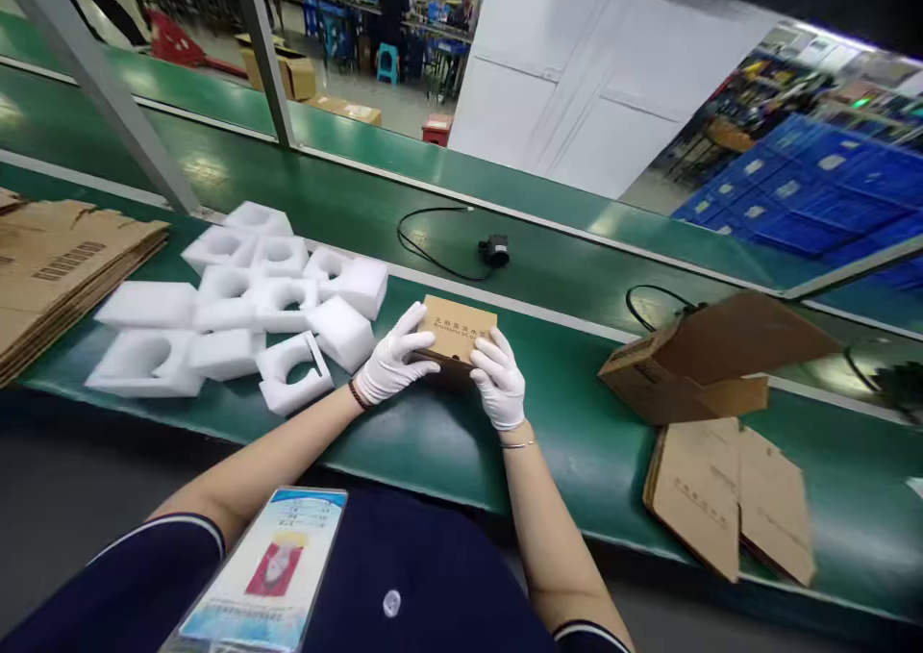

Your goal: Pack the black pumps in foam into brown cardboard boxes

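Observation:
A small closed brown cardboard box [459,328] with dark printing on its top is held between my two gloved hands above the green bench. My left hand [396,357], in a white glove, grips the box's left end, thumb low and fingers over the top edge. On the right end, the fingers of my right hand [499,376] are wrapped round the corner, also in a white glove. White foam blocks [292,369] with round cut-outs lie in a group left of my hands. Beyond the box, a black pump-like part [494,250] with a cable rests on the green belt.
Flattened cartons [68,268] are stacked at the far left. To the right stand an open carton [667,374] and flat cardboard pieces [699,494]. A metal post [108,86] rises behind the foam. Blue crates [814,182] and distant people are beyond the line.

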Demonstrator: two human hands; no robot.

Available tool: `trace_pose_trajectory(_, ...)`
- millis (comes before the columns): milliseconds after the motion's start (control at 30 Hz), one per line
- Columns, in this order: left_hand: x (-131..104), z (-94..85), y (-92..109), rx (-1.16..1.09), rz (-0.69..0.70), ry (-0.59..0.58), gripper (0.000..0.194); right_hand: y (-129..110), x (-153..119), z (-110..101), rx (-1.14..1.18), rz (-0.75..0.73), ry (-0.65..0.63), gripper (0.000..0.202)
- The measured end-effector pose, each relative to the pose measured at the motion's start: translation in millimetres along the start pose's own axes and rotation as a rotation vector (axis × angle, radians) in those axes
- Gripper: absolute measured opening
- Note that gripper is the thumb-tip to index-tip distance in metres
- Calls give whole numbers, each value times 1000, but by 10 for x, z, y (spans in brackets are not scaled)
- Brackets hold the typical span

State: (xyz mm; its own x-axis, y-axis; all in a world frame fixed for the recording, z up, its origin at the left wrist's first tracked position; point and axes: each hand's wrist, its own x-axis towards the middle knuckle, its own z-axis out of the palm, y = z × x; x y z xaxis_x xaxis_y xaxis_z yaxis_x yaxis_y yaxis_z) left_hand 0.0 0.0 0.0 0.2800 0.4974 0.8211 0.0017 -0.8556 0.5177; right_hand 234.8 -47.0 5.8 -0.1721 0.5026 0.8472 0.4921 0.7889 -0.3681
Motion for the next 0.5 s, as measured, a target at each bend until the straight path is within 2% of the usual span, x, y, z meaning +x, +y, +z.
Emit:
trace_pose_trajectory(133, 57, -41, -22, 46, 157, -53, 63, -101, 32, -10, -86, 2, -11, 33)
trace_pose_trajectory(233, 43, -52, -8, 71, 166, -46, 50, -262, 165, 10, -98, 148, -27, 19)
trace_pose_trajectory(300, 15, -50, 34, 60, 61, -63, 39, -363, 267, 13, -91, 207, -89, 17)
trace_pose_trajectory(400, -22, -15, 139, -21, -157, -75, 46, -436, 347, 9, -105, 143, -258, 27)
trace_pose_trajectory(433, -27, 7, 177, -55, -220, -59, 48, -439, 343, 16, -121, 109, -276, 26)
trace_pose_trajectory(500, -26, 60, 243, -98, -312, -12, 46, -422, 293, 51, -183, 57, -188, 18)
